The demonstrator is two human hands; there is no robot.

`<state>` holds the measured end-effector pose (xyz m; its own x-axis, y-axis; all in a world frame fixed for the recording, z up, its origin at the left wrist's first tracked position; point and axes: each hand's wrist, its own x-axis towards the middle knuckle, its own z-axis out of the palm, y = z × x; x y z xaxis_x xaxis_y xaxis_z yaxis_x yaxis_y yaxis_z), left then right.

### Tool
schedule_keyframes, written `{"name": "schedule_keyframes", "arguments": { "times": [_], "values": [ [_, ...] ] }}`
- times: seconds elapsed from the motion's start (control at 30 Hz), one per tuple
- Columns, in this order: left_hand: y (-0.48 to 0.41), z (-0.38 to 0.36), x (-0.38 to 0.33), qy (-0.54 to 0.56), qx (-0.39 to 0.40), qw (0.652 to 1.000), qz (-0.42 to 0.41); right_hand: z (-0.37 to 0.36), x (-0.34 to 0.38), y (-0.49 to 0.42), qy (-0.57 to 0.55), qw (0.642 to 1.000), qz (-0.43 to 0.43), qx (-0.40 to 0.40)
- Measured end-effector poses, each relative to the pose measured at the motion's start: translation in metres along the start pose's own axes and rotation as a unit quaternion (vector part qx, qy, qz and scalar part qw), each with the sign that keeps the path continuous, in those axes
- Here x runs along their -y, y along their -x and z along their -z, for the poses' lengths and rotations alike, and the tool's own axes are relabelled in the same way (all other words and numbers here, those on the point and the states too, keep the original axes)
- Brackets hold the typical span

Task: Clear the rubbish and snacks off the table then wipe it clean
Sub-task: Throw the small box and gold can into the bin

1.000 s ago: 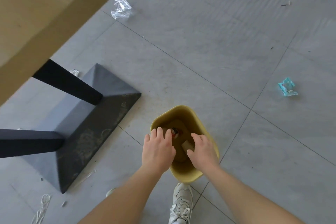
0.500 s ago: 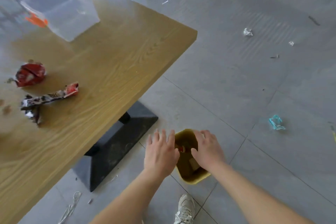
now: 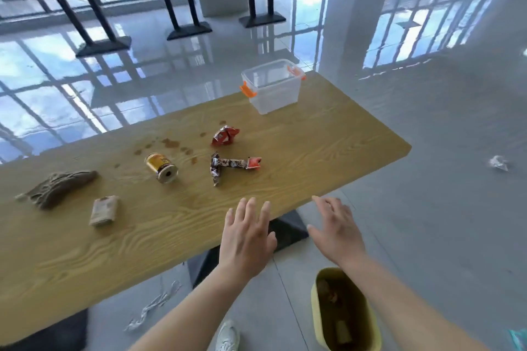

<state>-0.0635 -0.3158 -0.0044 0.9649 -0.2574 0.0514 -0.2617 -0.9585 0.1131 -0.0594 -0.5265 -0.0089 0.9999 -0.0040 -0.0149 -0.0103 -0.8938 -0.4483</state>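
- Both hands have come up out of the yellow bin (image 3: 346, 319) since a second ago, and I now see them over the near edge of the worktop (image 3: 285, 202) instead of down inside the bin.
- My left hand (image 3: 245, 239) is held flat, palm down, its fingers (image 3: 251, 209) spread wide and holding nothing; the fingertips overlap the worktop's edge.
- My right hand (image 3: 336, 232) is just as wide open and empty, hanging past the worktop's corner, above the floor.
- That bin stands on the floor under my right forearm, with some rubbish in the bottom.
- Rubbish on the worktop: a crumpled red wrapper (image 3: 225, 135), a twisted brown-and-red wrapper (image 3: 231, 165) nearer me, a gold can (image 3: 161, 167) lying on its side, and a small brown packet (image 3: 104, 210).
- A brown cloth (image 3: 60, 188) lies at the left, beside the packet.
- Brown spill marks (image 3: 171, 143) dot the wood behind the can.
- A clear plastic box (image 3: 271, 87) with orange clips sits at the far corner.
- More litter lies on the floor.
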Motion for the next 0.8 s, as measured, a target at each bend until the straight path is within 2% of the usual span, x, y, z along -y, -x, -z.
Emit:
{"name": "schedule_keyframes", "arguments": {
  "times": [0.4, 0.63, 0.8],
  "values": [
    [0.024, 0.048, 0.192, 0.009, -0.044, 0.978, 0.201, -0.051, 0.189, -0.087, 0.0, 0.986, 0.156, 0.051],
    [0.023, 0.042, 0.312, 0.011, -0.011, 0.961, 0.278, -0.107, 0.287, -0.145, 0.013, 0.981, 0.167, 0.1],
    [0.014, 0.028, 0.366, 0.017, 0.034, 0.945, 0.326, -0.145, 0.33, -0.182, 0.034, 0.979, 0.142, 0.144]
  ]
}}
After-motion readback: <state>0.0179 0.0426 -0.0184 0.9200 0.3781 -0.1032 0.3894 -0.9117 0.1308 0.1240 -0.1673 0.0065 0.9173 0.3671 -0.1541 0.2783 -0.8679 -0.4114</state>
